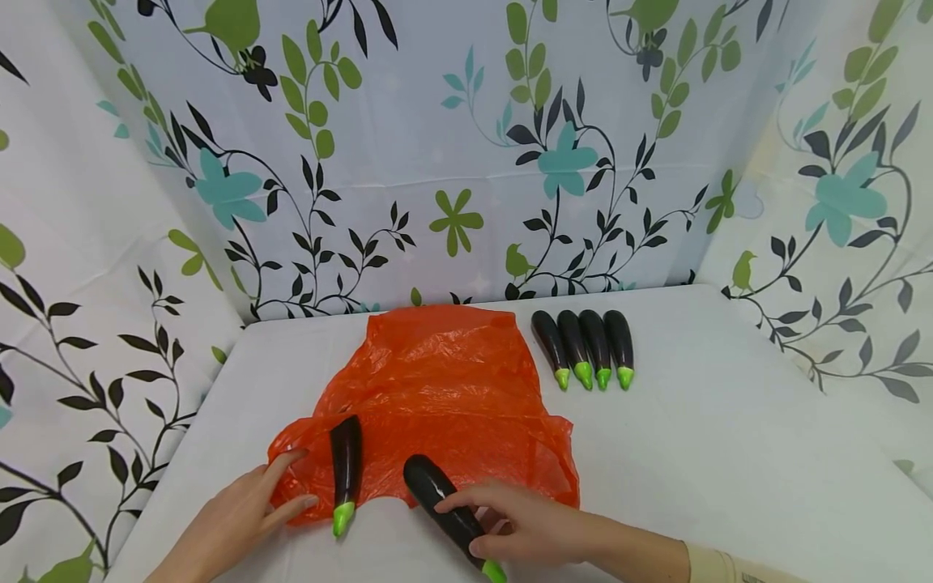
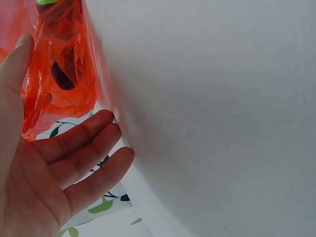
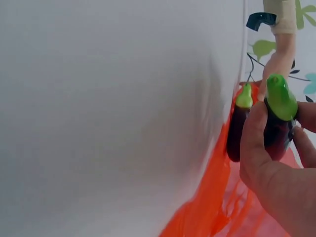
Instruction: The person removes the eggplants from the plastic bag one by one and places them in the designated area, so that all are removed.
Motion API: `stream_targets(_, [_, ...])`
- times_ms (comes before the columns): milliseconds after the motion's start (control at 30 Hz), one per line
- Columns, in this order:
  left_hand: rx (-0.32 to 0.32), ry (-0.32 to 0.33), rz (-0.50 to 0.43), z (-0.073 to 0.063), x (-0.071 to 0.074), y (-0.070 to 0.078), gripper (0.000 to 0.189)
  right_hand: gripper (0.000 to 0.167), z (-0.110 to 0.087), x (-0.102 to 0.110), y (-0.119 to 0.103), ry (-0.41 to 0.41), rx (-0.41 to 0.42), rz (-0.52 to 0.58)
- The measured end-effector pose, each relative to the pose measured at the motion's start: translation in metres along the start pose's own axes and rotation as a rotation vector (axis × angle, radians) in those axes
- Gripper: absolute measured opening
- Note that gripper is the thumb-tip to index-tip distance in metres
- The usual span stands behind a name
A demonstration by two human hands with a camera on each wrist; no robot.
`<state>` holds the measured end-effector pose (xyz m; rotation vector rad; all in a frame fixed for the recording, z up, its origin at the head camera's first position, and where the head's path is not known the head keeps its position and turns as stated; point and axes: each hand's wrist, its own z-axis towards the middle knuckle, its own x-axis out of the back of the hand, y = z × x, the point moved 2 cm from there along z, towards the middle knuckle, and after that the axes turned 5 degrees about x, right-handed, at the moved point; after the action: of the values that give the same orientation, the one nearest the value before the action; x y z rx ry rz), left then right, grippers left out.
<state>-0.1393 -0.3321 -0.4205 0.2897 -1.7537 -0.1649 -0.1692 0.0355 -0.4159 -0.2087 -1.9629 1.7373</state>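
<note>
Orange-red bag (image 1: 445,356) glowing against white

The bag is showing one plain, translucent orange-red. At its near edge, my right hand (image 1: 521,522) is holding a glossy black eggplant (image 1: 432,484) with a bright green cap. A second eggplant (image 1: 347,461) on the bag's left side and four eggplants (image 1: 596,344) to its right are wearing the same colours. Under the bag, the table cover (image 1: 729,429) is showing plain white. Beyond it, the hanging cloth (image 1: 408,162) is displaying turquoise flowers, black leafy vines, green leaves and green birds on bluish white.
</note>
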Motion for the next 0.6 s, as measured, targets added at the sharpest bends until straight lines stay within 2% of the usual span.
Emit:
stream_targets(233, [-0.002,-0.002,0.002,0.000,0.000,0.000,0.081,0.041,-0.028,0.005,-0.007,-0.077,0.106,-0.009])
stream_targets(333, [0.000,0.001,0.010,0.001,0.000,0.001,0.082,0.039,-0.040,0.006,-0.018,-0.072,0.152,0.009])
stream_targets(433, [0.007,-0.007,0.011,0.001,0.000,0.001,0.083,0.039,-0.051,0.011,-0.034,-0.029,0.213,0.027])
stream_targets(600, [-0.004,0.004,0.011,-0.001,0.001,0.001,0.081,0.037,-0.070,0.031,-0.059,0.134,0.277,0.008])
